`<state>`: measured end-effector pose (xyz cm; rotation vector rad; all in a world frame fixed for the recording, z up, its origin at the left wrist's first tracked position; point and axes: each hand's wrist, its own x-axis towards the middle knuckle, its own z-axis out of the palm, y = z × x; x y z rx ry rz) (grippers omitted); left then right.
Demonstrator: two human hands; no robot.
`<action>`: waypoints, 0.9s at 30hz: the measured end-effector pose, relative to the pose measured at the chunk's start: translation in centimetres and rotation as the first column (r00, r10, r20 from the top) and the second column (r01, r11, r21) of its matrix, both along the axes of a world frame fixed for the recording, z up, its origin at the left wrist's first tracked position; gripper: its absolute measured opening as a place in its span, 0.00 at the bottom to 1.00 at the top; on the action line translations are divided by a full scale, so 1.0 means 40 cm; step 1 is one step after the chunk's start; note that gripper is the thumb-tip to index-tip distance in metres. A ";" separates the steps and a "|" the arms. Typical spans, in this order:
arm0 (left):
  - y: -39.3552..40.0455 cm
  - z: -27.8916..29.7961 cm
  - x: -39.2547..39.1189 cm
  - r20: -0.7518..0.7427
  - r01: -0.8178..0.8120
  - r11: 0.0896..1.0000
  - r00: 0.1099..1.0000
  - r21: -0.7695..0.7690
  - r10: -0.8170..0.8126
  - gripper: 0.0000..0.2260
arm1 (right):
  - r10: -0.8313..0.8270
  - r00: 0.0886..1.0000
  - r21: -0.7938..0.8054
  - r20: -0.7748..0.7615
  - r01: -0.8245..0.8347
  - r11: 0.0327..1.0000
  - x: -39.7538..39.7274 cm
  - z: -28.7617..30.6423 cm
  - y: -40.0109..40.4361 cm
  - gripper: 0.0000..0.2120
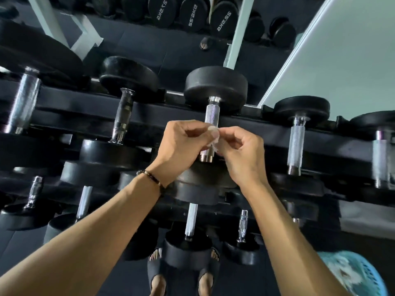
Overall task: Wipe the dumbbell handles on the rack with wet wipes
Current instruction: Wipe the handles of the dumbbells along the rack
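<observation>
Both hands meet in front of the dumbbell handle (210, 118): the left hand (181, 144) and right hand (241, 152), fingers curled, each pinch the small crumpled wet wipe (213, 135) between them. The handle's middle is hidden behind the knuckles; the wipe's shape is hard to make out. The rack (277, 133) runs behind the handle

Both hands hide the handle's (211, 118) middle — the wipe (213, 135) barely shows.

I read mirrored weight marks on three dumbbell ends in the mirror: "57.5KG"-like (160, 10) | "22.5KG"-like (193, 15) | "22.5KG"-like (224, 21) | digits unsure.
</observation>
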<state>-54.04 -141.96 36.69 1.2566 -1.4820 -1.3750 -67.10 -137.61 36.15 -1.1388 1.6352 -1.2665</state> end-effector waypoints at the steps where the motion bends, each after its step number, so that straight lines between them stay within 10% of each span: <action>1: -0.011 -0.007 0.005 -0.014 -0.005 1.000 1.000 0.028 0.006 0.01 | -0.041 0.999 0.008 -0.031 0.041 0.999 0.006 -0.004 0.005 0.03; 8: -0.120 -0.059 -0.035 0.203 -0.165 0.977 0.960 -0.135 0.190 0.05 | -0.302 0.949 0.154 -0.093 0.313 0.937 0.015 -0.097 0.051 0.07; 18: -0.139 -0.102 -0.065 0.399 -0.051 0.972 0.906 -0.230 0.142 0.07 | -0.295 0.955 0.199 -0.035 0.296 0.934 0.047 -0.140 0.067 0.15; 27: -0.176 -0.082 -0.106 0.306 -0.203 0.961 0.917 -0.190 0.254 0.08 | -0.261 0.965 0.198 -0.008 0.258 0.946 0.040 -0.144 0.066 0.22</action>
